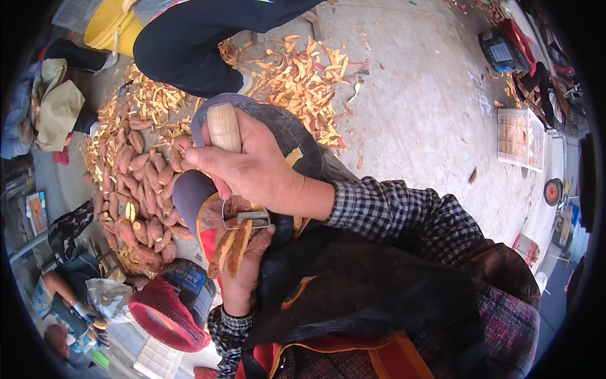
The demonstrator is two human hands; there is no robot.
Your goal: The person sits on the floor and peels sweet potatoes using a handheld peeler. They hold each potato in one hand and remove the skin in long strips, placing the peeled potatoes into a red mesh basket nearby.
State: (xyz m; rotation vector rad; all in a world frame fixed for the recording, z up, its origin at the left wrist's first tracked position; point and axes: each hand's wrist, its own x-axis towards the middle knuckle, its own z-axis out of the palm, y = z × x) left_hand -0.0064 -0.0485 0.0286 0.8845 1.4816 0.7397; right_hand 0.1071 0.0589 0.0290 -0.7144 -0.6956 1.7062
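Observation:
My right hand [258, 163] is closed around the thick wooden handle [224, 128] of a peeler. The peeler's metal blade frame [251, 219] lies just above my left hand [244, 265]. Strips of sweet potato peel [236, 248] hang from the blade over my left fingers and palm. My left hand is under the blade, its fingers largely hidden; a sweet potato in it cannot be made out clearly. A dark apron [360, 284] covers my lap, with a bit of peel [298, 293] on it.
A heap of sweet potatoes [147, 184] lies on the floor at left, beside piles of peelings [303, 90]. Another person's dark-trousered leg [189, 47] is close ahead, near a yellow bucket [111, 28]. A bucket with red netting [165, 308] stands lower left; a white crate [521, 139] is at right.

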